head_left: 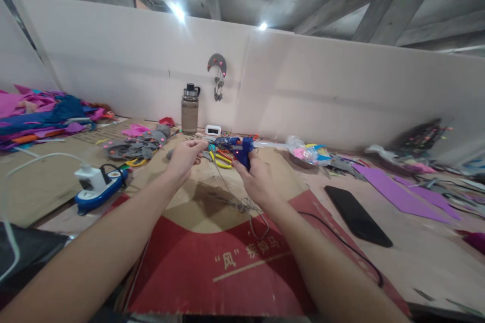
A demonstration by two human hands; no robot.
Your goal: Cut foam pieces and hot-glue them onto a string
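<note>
My right hand (258,174) is wrapped round the handle of a blue hot glue gun (245,147), held level with its nozzle end pointing left. A clear glue stick (271,145) sticks out of its back. Close to the nozzle, my left hand (186,159) has thumb and fingers pinched together; what they hold is too small to make out. A bit of teal shows beside those fingertips. Thin grey cord (246,205) lies in a loose tangle on the cardboard (212,272) below. Yellow-handled pliers (221,161) lie behind the hands.
A water bottle (190,111) and a small white clock (212,130) stand by the white partition, where a grey moon ornament (217,68) hangs. Grey felt pieces (140,145) and a blue power strip (100,193) lie left. To the right are a black phone (356,214) and purple sheets (397,192).
</note>
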